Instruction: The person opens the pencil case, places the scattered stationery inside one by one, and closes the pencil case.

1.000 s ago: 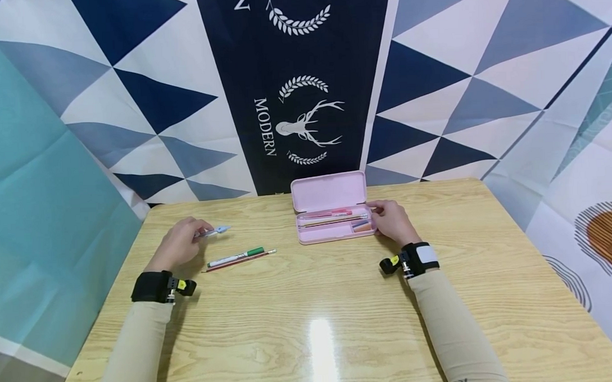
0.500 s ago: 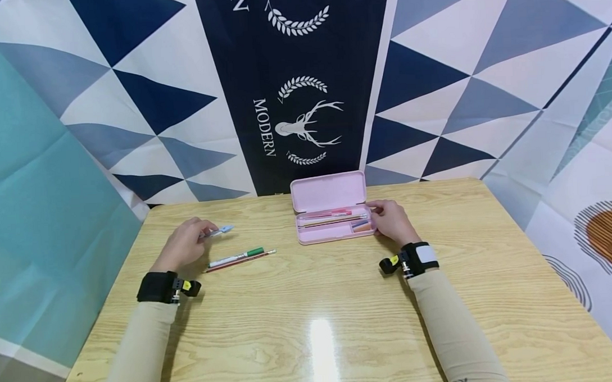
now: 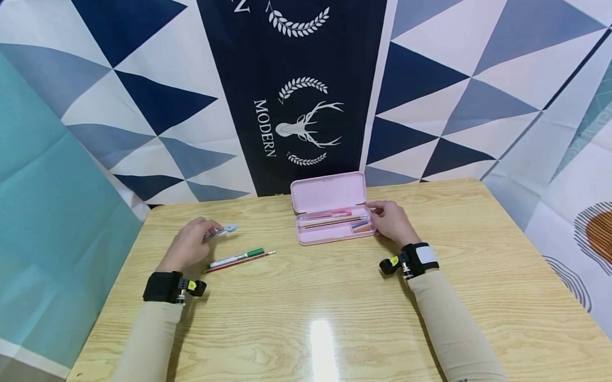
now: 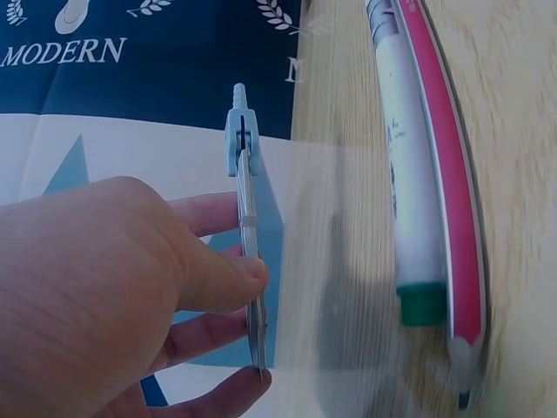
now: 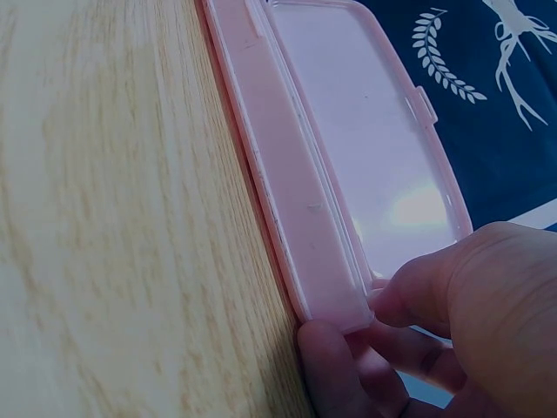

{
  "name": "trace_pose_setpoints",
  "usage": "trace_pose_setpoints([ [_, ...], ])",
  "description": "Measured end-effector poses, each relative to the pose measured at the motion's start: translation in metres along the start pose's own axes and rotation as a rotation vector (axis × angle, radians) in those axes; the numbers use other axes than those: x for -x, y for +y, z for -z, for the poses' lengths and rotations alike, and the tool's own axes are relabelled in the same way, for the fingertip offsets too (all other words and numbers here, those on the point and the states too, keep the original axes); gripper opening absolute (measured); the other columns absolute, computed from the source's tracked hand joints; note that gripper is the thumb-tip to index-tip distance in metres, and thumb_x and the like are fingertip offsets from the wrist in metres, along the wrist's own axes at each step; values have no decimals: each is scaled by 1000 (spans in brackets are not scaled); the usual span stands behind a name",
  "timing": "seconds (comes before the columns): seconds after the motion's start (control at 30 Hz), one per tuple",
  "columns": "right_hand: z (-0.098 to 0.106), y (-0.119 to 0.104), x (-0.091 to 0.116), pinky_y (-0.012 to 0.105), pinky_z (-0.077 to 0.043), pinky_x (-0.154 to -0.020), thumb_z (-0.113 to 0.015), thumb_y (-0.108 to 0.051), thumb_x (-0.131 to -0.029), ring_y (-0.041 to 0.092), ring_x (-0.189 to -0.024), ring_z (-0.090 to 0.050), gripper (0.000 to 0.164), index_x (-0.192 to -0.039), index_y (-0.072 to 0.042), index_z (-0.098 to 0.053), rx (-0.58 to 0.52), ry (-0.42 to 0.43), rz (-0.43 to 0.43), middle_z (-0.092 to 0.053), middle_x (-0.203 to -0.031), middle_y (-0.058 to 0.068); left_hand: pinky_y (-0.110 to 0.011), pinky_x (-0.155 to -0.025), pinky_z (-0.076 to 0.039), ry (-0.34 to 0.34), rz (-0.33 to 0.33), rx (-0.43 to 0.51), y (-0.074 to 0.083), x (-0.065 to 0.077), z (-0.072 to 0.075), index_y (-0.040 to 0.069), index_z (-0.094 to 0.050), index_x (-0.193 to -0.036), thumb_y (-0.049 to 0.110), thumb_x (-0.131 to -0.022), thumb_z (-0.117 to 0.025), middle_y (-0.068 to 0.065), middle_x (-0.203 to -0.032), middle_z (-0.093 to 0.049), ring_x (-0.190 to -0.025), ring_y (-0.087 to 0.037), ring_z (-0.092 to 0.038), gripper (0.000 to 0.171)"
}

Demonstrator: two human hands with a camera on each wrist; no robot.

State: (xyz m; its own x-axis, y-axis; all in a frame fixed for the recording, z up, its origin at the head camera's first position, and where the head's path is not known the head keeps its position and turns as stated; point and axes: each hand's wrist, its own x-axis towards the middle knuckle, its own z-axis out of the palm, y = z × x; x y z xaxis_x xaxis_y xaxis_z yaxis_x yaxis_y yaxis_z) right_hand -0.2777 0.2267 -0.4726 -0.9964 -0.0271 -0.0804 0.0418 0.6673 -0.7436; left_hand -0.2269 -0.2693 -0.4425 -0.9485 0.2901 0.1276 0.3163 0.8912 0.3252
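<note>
My left hand (image 3: 188,243) pinches a drawing compass (image 4: 242,139) between thumb and fingers, above the table's left part. The compass has a light blue head and metal legs, closed together. A pink pencil case (image 3: 328,193) lies with its lid raised at the table's back. Several pencils or pens (image 3: 332,220) and small blocks (image 3: 361,227) lie inside it. At its right end, my right hand (image 3: 394,221) grips the edge with thumb and fingers. Right of the left hand lie a white marker (image 4: 409,165) with a green cap and a red pencil (image 4: 452,192), side by side.
The wooden table (image 3: 289,304) ends at the back against a patterned cloth (image 3: 292,90), close behind the raised lid. A teal cloth (image 3: 43,211) hangs along the left side.
My left hand has moved a little to the right with the compass in its grip. The right hand stays on the pencil case.
</note>
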Motion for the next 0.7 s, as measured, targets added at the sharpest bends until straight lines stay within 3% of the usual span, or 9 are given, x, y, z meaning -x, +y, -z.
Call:
trace_pose_setpoints([
  [0.27, 2, -1, 1, 25, -53, -49, -50, -9, -98, 15, -55, -63, 41, -137, -8, -60, 10, 7, 12, -65, -88, 19, -51, -86, -55, -8, 4, 31, 8, -2, -2, 8, -70, -119, -10, -90, -56, -16, -108, -66, -101, -34, -63, 36],
  [0.53, 1, 0, 0, 26, -54, -50, -50, -9, -99, 15, -58, -63, 41, -138, -7, -59, 2, -2, 13, -68, -100, 19, -51, -87, -55, -6, -10, 27, 15, -9, -4, 8, -70, -118, -9, -91, -57, -16, -108, -66, -101, -34, -63, 35],
  [0.7, 1, 0, 0, 27, -54, -50, -50, -10, -99, 16, -55, -63, 40, -138, -8, -60, 7, 2, 18, -66, -85, 18, -50, -85, -55, 2, -13, 24, 21, -13, -6, 9, -71, -117, -7, -91, -61, -15, -106, -67, -99, -33, -64, 31],
])
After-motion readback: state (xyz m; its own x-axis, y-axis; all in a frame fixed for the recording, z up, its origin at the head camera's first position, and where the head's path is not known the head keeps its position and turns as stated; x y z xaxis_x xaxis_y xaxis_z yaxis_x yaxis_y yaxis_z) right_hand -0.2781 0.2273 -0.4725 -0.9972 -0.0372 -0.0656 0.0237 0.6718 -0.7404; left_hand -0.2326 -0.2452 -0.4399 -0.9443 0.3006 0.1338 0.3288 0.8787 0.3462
